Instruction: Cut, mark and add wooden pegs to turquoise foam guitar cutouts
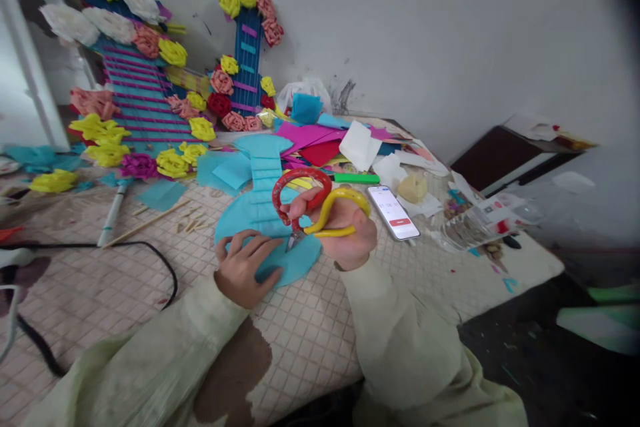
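Blue paper shape: the guitar-like cutout (235, 217) lies flat on the bench (315, 327), in front of the person, its rounded body toward them and its narrower neck, crossed by lines, pointing at the wall (425, 33).
Scissors: the pair (324, 208), one handle red and one yellow, sits over the right part of the rounded body, blade tips pointing down at the paper; whether they touch it cannot be told.
Right hand: this one (356, 248) is closed around the scissors, fingers in the handle loops.
Left hand: this one (245, 270) lies palm down with fingers spread wide on the lower left of the cutout, grasping nothing.
Behind the cutout: a pile of coloured paper sheets (310, 140), pink, red and blue, with a folded white sheet (359, 145) on its right side.
Right of the scissors: a green handle (356, 179) near the red loop, then a phone (393, 213) lying screen up, and a clear plastic bottle (483, 220) on its side.
Left of the cutout: loose blue sheets (163, 194), thin wooden sticks (145, 223), a white pen (113, 213) and a black cable (167, 263).
Along the wall: two upright decorations, a large one (140, 97) and a slim one (247, 57), both edged with paper flowers.
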Motion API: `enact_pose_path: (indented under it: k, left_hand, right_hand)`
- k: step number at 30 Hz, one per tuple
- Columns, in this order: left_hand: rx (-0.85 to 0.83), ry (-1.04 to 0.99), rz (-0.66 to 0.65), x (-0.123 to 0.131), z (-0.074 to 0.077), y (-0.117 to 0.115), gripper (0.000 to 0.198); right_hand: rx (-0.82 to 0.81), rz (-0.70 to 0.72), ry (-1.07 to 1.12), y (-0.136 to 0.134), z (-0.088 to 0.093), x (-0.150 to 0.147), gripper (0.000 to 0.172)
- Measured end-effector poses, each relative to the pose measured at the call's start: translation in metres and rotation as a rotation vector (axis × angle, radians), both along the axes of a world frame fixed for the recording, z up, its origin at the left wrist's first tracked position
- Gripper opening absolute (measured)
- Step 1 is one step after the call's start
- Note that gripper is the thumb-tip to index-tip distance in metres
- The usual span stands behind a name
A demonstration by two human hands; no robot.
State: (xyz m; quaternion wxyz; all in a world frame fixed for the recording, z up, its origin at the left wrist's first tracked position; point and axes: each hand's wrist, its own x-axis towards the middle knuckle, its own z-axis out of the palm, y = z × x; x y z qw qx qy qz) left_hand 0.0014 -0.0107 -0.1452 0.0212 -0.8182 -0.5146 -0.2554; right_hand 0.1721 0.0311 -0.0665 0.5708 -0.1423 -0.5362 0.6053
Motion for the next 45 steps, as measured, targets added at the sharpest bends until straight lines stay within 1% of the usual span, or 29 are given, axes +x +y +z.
enact_pose_path:
  k: [3,7,11,18,22,25,30,35,40,45]
  left_hand:
    - [0.023,-0.016,-0.005,0.0,-0.001,0.0,0.036]
    - [0.039,-0.015,-0.037,-0.002,-0.003,0.002,0.038]
    - [0.046,-0.021,-0.034,-0.002,-0.002,0.001,0.037]
    - [0.039,0.002,-0.023,0.001,-0.001,0.001,0.033]
    - [0.02,0.003,-0.016,0.0,-0.002,0.001,0.032]
    - [0.052,0.002,-0.022,-0.002,-0.003,0.001,0.032]
    - [0.078,0.021,-0.048,-0.002,-0.002,0.002,0.032]
    - [0.081,0.036,-0.044,-0.002,0.001,0.002,0.03]
    - [0.092,0.054,-0.051,-0.002,0.0,0.002,0.032]
    - [0.112,0.075,-0.042,0.001,0.002,0.002,0.025]
  right_hand:
    - [0.04,0.007,-0.007,0.0,0.0,-0.001,0.042]
    - [0.075,0.038,-0.041,-0.001,0.003,-0.003,0.049]
    - [0.071,0.066,-0.056,-0.002,0.004,-0.002,0.05]
    - [0.043,0.102,-0.131,-0.001,-0.002,0.0,0.055]
    - [0.089,0.132,-0.09,0.0,-0.004,-0.001,0.051]
    - [0.085,0.148,-0.056,0.002,-0.006,-0.002,0.05]
    - [0.021,0.131,-0.058,0.003,-0.007,-0.003,0.048]
    - [0.065,0.141,-0.04,0.005,-0.009,-0.003,0.044]
    - [0.023,0.088,-0.145,0.008,-0.015,-0.004,0.051]
    - [0.035,0.08,-0.073,0.007,-0.012,-0.005,0.044]
